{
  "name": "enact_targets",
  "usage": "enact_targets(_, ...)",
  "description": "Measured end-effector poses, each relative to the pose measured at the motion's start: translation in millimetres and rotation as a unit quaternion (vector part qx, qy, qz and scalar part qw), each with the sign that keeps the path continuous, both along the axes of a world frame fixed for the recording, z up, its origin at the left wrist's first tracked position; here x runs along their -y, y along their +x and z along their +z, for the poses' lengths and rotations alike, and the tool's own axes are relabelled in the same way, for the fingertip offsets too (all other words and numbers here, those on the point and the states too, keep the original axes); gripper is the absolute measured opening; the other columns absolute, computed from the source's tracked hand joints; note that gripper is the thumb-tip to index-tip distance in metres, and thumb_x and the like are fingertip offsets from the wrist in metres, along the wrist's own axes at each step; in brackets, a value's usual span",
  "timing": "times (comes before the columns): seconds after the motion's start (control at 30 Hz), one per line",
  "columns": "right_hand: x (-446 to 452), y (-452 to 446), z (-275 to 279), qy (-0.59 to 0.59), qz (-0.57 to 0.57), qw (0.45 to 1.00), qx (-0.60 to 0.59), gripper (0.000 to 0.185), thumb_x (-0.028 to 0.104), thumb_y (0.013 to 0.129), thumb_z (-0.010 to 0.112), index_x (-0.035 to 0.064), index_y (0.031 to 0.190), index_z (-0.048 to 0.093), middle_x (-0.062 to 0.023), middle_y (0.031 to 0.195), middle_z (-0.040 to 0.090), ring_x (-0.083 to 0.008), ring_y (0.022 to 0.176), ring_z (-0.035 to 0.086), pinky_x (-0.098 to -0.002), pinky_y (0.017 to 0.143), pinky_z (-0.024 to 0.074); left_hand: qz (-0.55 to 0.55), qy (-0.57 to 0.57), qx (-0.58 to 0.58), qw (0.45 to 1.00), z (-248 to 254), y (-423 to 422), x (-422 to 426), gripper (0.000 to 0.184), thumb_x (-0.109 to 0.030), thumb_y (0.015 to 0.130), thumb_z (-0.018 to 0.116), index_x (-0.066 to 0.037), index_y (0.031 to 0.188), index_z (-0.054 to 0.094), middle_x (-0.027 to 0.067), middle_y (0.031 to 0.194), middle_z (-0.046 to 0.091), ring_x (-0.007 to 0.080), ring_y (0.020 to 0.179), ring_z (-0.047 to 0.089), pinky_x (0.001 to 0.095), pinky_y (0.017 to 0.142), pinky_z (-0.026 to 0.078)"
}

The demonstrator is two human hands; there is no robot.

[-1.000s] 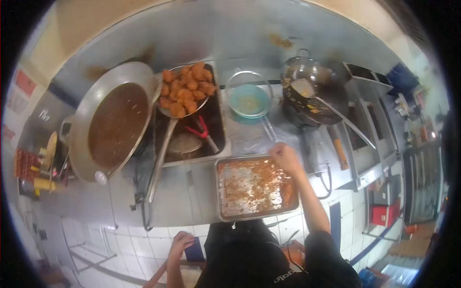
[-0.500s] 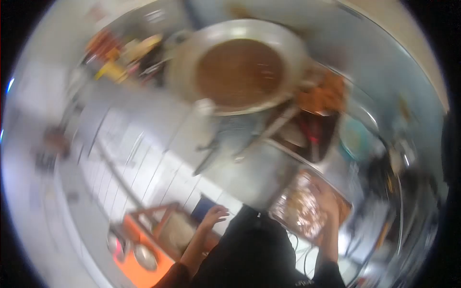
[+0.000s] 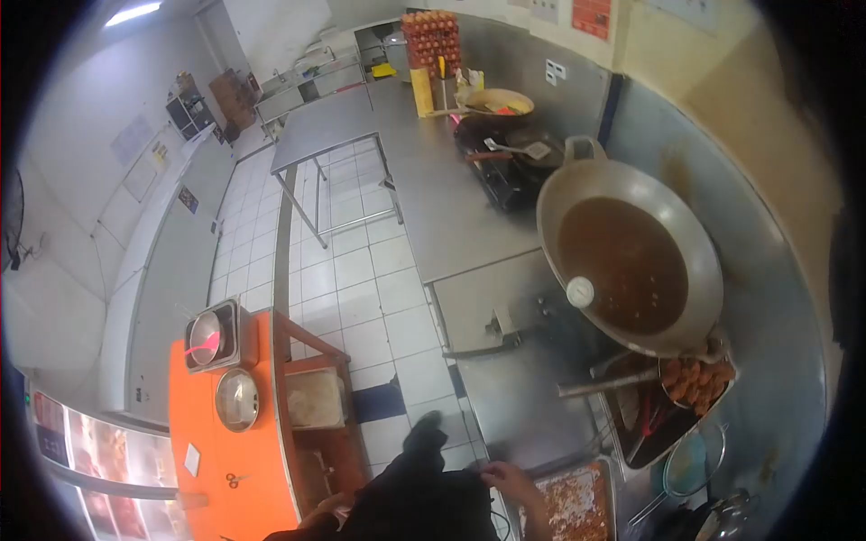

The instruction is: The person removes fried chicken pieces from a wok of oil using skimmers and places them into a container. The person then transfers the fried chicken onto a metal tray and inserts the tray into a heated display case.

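Note:
My right hand (image 3: 507,480) is low in the view, beside my dark clothing, with its fingers loosely bent and apart and nothing visible in them. To its right lies a metal tray (image 3: 617,505) with reddish-brown crumbly food (image 3: 577,505) in it. My left hand (image 3: 334,510) shows only in part at the bottom, near the orange table (image 3: 194,419); its fingers are too small and hidden to read. A large wok (image 3: 695,230) of brown oil stands on the right, and a round white-topped thermometer (image 3: 580,291) sits at its rim.
Fried pieces (image 3: 699,383) rest in a strainer over a deep tray (image 3: 654,455). A teal-and-metal sieve (image 3: 690,464) is beside it. Scissors (image 3: 235,481) and a metal bowl (image 3: 236,399) lie on the orange table. A steel counter (image 3: 433,198) runs back to stacked egg trays (image 3: 431,43).
The view has swung left and up, and the blur is gone. My right hand has moved off the tray to beside my body. My left hand has dropped lower.

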State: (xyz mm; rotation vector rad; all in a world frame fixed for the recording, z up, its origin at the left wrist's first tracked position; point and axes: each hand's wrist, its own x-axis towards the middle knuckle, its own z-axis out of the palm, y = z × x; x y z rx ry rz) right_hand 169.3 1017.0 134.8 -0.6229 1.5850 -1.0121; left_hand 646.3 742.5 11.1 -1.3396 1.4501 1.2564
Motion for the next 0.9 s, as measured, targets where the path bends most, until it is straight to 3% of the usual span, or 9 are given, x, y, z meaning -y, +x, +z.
enact_targets(0.2, 156.2, 10.5, 43.2, 0.018, 0.038, 0.997, -0.065, 0.036, 0.03, 0.092, 0.067, 0.0046, 0.117, 0.065, -0.0071, 0.092, 0.07, -0.0149, 0.079, 0.065, -0.03, 0.071, 0.0523, -0.001, -0.047, -0.057, 0.997, -68.6, -47.2, 148.3, 0.023, -0.026, 0.096, 0.053, -0.011, 0.092, 0.07, 0.0092, 0.086, 0.064, 0.0245, 0.088, 0.062, 0.0381, 0.083, 0.05)
enact_targets(0.27, 211.5, 4.7, 14.4, -0.015, 0.034, 0.994, -0.105, 0.035, 0.029, 0.092, 0.067, 0.0048, 0.117, 0.065, -0.0074, 0.093, 0.069, -0.0148, 0.079, 0.065, -0.03, 0.071, 0.0522, -0.183, -0.163, -0.223, 0.944, -101.0, -90.9, 244.5, 0.027, -0.033, 0.09, 0.058, -0.008, 0.093, 0.069, 0.0114, 0.089, 0.065, 0.0279, 0.09, 0.063, 0.0403, 0.083, 0.051)
enact_targets(0.3, 241.1, -4.0, -2.5, -0.036, 0.031, 0.99, -0.13, 0.034, 0.029, 0.092, 0.067, 0.005, 0.116, 0.066, -0.0076, 0.093, 0.069, -0.0147, 0.078, 0.064, -0.0301, 0.07, 0.0521, -0.306, -0.268, -0.31, 0.859, -111.1, -113.3, 293.0, 0.037, -0.04, 0.083, 0.064, -0.006, 0.094, 0.069, 0.0137, 0.093, 0.066, 0.0316, 0.09, 0.063, 0.0428, 0.084, 0.052)
enact_targets(0.37, 291.6, -11.5, -2.8, -0.031, 0.017, 0.99, -0.138, 0.031, 0.027, 0.091, 0.068, 0.0045, 0.113, 0.067, -0.0071, 0.091, 0.069, -0.0143, 0.079, 0.064, -0.0291, 0.07, 0.0514, -0.118, -0.229, -0.268, 0.928, -86.9, -173.9, 367.0, 0.044, -0.046, 0.083, 0.066, -0.004, 0.095, 0.068, 0.0178, 0.097, 0.067, 0.0352, 0.092, 0.064, 0.0459, 0.085, 0.052)
enact_targets(0.4, 320.5, -18.2, 23.2, -0.007, -0.029, 0.991, -0.133, 0.033, 0.028, 0.091, 0.068, 0.0059, 0.115, 0.066, -0.0084, 0.093, 0.07, -0.0161, 0.084, 0.065, -0.0304, 0.074, 0.0517, -0.227, -0.286, -0.267, 0.892, -68.2, -209.3, 403.4, 0.047, -0.05, 0.083, 0.068, -0.004, 0.092, 0.067, 0.0217, 0.104, 0.067, 0.0378, 0.099, 0.064, 0.0469, 0.086, 0.051)
enact_targets(0.5, 391.2, -19.4, 40.2, -0.019, -0.116, 0.99, -0.077, 0.035, 0.029, 0.09, 0.068, 0.0073, 0.117, 0.065, -0.0102, 0.097, 0.07, -0.0182, 0.089, 0.066, -0.0321, 0.079, 0.052, -0.133, -0.317, -0.367, 0.864, 70.0, -316.5, 478.0, 0.043, -0.041, 0.088, 0.066, 0.0, 0.099, 0.064, 0.0243, 0.106, 0.066, 0.0407, 0.096, 0.064, 0.0468, 0.086, 0.051)
enact_targets(0.7, 451.4, -36.0, 36.7, -0.033, -0.231, 0.963, -0.138, 0.034, 0.027, 0.094, 0.065, 0.0075, 0.122, 0.061, -0.0074, 0.101, 0.067, -0.0154, 0.092, 0.065, -0.0299, 0.079, 0.051, -0.145, -0.218, -0.658, 0.706, 159.2, -570.8, 613.5, 0.024, -0.013, 0.096, 0.053, 0.001, 0.112, 0.065, 0.0193, 0.105, 0.07, 0.0277, 0.09, 0.068, 0.0376, 0.084, 0.052)
enact_targets(0.77, 469.0, -49.0, 26.8, -0.019, -0.25, 0.964, -0.09, 0.037, 0.034, 0.092, 0.066, 0.0107, 0.121, 0.064, -0.0099, 0.109, 0.067, -0.0194, 0.103, 0.062, -0.0338, 0.088, 0.0509, -0.256, -0.229, -0.676, 0.652, 170.2, -649.9, 660.6, 0.025, -0.01, 0.093, 0.059, 0.0, 0.116, 0.06, 0.0163, 0.103, 0.068, 0.0243, 0.091, 0.066, 0.0353, 0.083, 0.052)
enact_targets(0.9, 518.8, -92.9, 25.2, -0.007, -0.312, 0.95, -0.029, 0.041, 0.036, 0.092, 0.066, 0.0092, 0.123, 0.062, -0.0094, 0.11, 0.067, -0.0196, 0.096, 0.065, -0.0331, 0.086, 0.052, -0.207, -0.187, -0.676, 0.683, 263.9, -739.5, 663.2, 0.024, -0.007, 0.089, 0.066, 0.0, 0.11, 0.058, 0.0098, 0.099, 0.066, 0.0183, 0.092, 0.065, 0.0312, 0.083, 0.052)
